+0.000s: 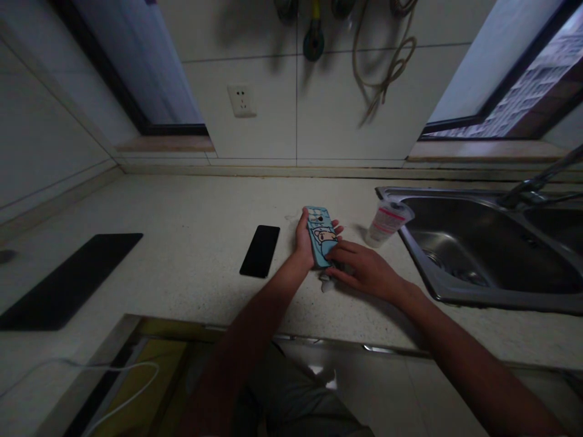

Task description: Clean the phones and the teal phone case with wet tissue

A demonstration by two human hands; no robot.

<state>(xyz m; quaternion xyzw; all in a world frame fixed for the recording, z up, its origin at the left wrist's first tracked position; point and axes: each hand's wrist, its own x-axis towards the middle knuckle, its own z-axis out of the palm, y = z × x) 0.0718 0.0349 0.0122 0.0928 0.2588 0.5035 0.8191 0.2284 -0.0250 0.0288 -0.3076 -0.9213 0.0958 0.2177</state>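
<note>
A light-blue phone case (320,229) with a cartoon figure on its back lies tilted in my left hand (303,240). My left fingers wrap around it from below, their tips showing past its right edge. Whether a phone sits inside the case, I cannot tell. My right hand (359,267) grips the lower right corner of the case with thumb and fingers. A small greyish crumpled piece (327,283) is on the counter just under my right thumb. To the left, a black smartphone (260,250) lies flat on the speckled counter (191,243), dark screen upward.
Right of my hands a clear plastic cup (387,223) with red print leans beside the steel sink (473,243). A long black panel (73,276) is at the left. Below it hangs a white cable (132,367). The wall has a socket (242,101) and a hanging cord (380,85).
</note>
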